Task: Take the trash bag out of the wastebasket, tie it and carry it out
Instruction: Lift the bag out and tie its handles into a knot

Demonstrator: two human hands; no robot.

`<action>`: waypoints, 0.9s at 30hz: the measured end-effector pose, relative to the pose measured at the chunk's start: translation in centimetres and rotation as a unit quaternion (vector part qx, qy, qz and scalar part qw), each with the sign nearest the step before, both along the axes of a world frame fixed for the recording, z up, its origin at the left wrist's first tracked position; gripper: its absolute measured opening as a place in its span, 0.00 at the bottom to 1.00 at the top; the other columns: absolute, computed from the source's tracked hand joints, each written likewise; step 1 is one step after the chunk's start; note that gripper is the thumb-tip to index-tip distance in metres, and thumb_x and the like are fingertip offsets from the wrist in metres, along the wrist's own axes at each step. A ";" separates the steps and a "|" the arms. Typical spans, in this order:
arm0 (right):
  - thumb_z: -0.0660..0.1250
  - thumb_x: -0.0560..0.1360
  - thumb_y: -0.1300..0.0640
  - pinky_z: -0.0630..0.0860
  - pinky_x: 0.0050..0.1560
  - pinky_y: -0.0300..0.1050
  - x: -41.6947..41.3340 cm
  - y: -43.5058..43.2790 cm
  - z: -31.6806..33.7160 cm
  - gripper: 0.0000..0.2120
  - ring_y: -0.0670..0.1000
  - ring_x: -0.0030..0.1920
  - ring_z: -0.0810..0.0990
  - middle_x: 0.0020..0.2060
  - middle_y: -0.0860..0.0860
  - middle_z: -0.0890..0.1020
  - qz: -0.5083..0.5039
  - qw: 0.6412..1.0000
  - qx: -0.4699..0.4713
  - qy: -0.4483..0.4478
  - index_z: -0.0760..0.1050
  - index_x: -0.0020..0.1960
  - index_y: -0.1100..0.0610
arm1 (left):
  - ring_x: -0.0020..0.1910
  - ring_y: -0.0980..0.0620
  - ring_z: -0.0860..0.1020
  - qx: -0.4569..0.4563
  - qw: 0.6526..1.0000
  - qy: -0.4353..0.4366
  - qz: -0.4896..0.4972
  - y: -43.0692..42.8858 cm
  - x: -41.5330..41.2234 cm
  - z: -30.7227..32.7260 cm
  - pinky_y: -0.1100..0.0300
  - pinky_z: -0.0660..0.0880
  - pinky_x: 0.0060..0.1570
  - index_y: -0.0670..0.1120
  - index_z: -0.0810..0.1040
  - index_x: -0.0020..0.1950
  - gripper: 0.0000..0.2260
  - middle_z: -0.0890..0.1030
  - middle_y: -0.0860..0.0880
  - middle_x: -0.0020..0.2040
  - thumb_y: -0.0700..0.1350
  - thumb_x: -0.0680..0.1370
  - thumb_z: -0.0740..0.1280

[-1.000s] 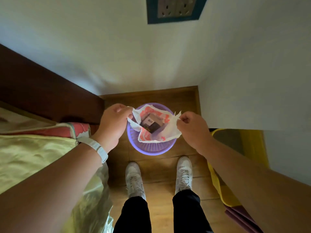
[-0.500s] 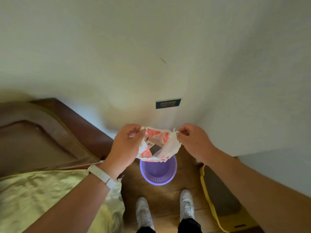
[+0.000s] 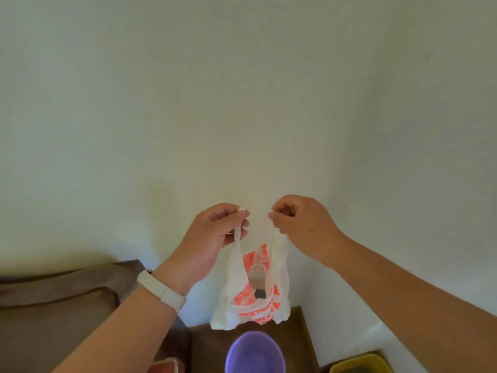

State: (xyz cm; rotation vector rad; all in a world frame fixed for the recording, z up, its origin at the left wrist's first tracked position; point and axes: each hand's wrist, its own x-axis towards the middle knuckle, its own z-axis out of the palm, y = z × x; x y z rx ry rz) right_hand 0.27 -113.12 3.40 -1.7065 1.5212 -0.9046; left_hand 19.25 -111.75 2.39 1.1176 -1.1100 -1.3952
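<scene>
A small white plastic trash bag (image 3: 251,300) with orange-red print hangs in the air in front of the wall, clear above the purple wastebasket (image 3: 255,354). My left hand (image 3: 212,235) pinches the bag's left handle and my right hand (image 3: 301,224) pinches the right handle; the two hands are close together at chest height. Something dark shows through the bag's open mouth. The wastebasket stands on the wooden floor at the bottom middle, with nothing visible inside it.
A plain white wall (image 3: 242,103) fills most of the view, with a corner at the right. A brown headboard or bed edge (image 3: 67,292) lies at the left. A yellow container (image 3: 360,364) sits at the bottom right beside the wastebasket.
Both hands have lifted the bag fully out of the wastebasket and up high, and moved closer together. The view has tilted up toward the wall.
</scene>
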 end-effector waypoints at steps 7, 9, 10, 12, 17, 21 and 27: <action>0.69 0.73 0.58 0.78 0.39 0.48 -0.2 0.5 5.5 0.05 0.54 0.38 0.84 0.34 0.52 0.85 -0.021 0.998 -0.041 -0.038 0.80 0.38 0.53 | 0.35 0.47 0.80 0.089 0.989 0.002 -0.116 0.5 -0.7 4.5 0.53 0.79 0.43 0.41 0.84 0.43 0.09 0.83 0.42 0.41 0.42 0.76 0.66; 0.69 0.73 0.58 0.78 0.40 0.47 -0.1 0.7 6.2 0.05 0.53 0.38 0.84 0.34 0.52 0.85 -0.018 0.998 -0.048 -0.045 0.80 0.39 0.53 | 0.38 0.46 0.81 0.114 0.982 0.012 -0.151 0.8 -0.8 4.6 0.51 0.78 0.47 0.40 0.84 0.46 0.14 0.83 0.42 0.42 0.50 0.76 0.65; 0.69 0.73 0.58 0.78 0.41 0.47 0.0 1.0 6.5 0.05 0.53 0.38 0.84 0.34 0.52 0.85 -0.015 0.998 -0.048 -0.048 0.80 0.39 0.53 | 0.39 0.46 0.81 0.128 0.978 0.017 -0.164 0.9 -1.0 4.6 0.50 0.77 0.49 0.40 0.84 0.48 0.18 0.83 0.42 0.43 0.54 0.76 0.63; 0.69 0.73 0.58 0.79 0.41 0.47 0.1 1.5 6.9 0.05 0.52 0.38 0.84 0.34 0.51 0.85 -0.004 0.998 -0.054 -0.044 0.81 0.39 0.53 | 0.43 0.46 0.82 0.152 0.971 0.018 -0.186 1.0 -1.4 4.5 0.51 0.76 0.50 0.40 0.83 0.51 0.27 0.84 0.42 0.46 0.62 0.77 0.58; 0.68 0.76 0.57 0.79 0.37 0.42 0.3 3.4 6.9 0.05 0.52 0.35 0.83 0.35 0.49 0.83 0.046 0.995 -0.093 0.005 0.81 0.41 0.52 | 0.45 0.43 0.82 0.197 0.967 0.025 -0.162 1.4 -3.1 3.9 0.53 0.78 0.44 0.37 0.82 0.53 0.34 0.83 0.40 0.48 0.67 0.76 0.54; 0.67 0.77 0.57 0.79 0.40 0.45 -0.2 5.0 6.3 0.05 0.46 0.31 0.81 0.39 0.47 0.84 0.144 0.979 -0.118 0.083 0.82 0.46 0.52 | 0.34 0.47 0.81 0.179 0.975 0.015 -0.129 2.2 -4.2 3.8 0.57 0.76 0.37 0.44 0.82 0.43 0.13 0.82 0.43 0.38 0.51 0.76 0.63; 0.67 0.77 0.56 0.76 0.47 0.49 -1.0 5.3 4.9 0.06 0.49 0.43 0.79 0.42 0.49 0.83 0.226 0.943 -0.153 0.189 0.83 0.49 0.54 | 0.34 0.50 0.81 0.166 0.981 -0.010 -0.096 2.6 -4.7 3.1 0.56 0.79 0.40 0.41 0.82 0.38 0.12 0.83 0.45 0.34 0.33 0.74 0.61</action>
